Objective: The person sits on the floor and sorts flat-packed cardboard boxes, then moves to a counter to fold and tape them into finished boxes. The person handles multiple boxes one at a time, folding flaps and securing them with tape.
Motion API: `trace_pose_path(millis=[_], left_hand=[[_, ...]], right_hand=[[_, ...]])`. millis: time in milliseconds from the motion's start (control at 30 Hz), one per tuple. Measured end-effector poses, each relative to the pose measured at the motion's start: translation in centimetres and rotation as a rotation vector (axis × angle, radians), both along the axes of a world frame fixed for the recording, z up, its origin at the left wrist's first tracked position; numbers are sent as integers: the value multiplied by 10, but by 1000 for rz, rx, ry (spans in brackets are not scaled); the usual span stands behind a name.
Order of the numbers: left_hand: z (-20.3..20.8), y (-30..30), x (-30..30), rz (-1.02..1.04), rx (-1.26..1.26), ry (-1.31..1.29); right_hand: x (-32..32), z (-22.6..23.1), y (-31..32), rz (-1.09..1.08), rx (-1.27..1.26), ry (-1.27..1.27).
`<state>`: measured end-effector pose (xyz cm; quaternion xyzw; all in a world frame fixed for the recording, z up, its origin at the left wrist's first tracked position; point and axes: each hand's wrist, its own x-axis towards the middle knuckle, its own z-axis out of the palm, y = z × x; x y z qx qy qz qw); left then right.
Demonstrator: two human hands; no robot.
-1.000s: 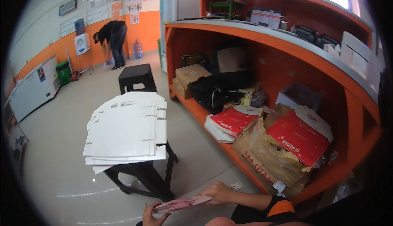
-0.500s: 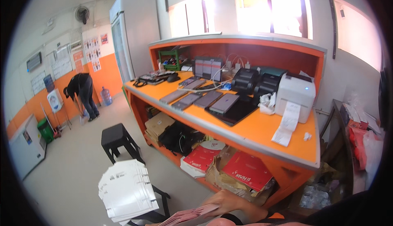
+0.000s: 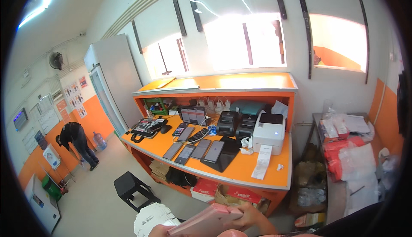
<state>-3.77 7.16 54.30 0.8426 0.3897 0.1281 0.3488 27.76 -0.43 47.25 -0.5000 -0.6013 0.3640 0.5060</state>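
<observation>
A stack of flat pink cardboard pieces (image 3: 206,220) is held low at the front, tilted up toward its right end. My right hand (image 3: 251,216) grips its right end with fingers wrapped round the edge. At the lower left end my left hand (image 3: 160,231) is closed on the same stack, partly cut off by the picture's lower edge. Just beyond my left hand lies a pile of flat white cardboard blanks (image 3: 151,218), which partly covers the dark support under it.
An orange workbench (image 3: 240,174) ahead bears several phones (image 3: 186,154), a laptop (image 3: 192,114) and a white label printer (image 3: 269,134). A black stool (image 3: 131,189) stands left. Plastic bags (image 3: 352,159) fill a side table at right. Another person (image 3: 76,140) bends over far left.
The view has swung up and right. The pink stack has risen, with its broad face now showing. My left hand has come into sight on its left end.
</observation>
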Motion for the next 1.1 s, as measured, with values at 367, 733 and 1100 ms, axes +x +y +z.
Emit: trace_pose_path(millis=[367, 733, 1100], left_hand=[[51, 31, -54, -548, 147, -90], [35, -30, 12, -1281, -105, -31], [13, -195, 158, -2103, -1210, 363]], right_hand=[[-130, 77, -124, -578, 164, -422], [-312, 108, -299, -1318, -62, -356], [-386, 156, -428, -1661, -310, -645]])
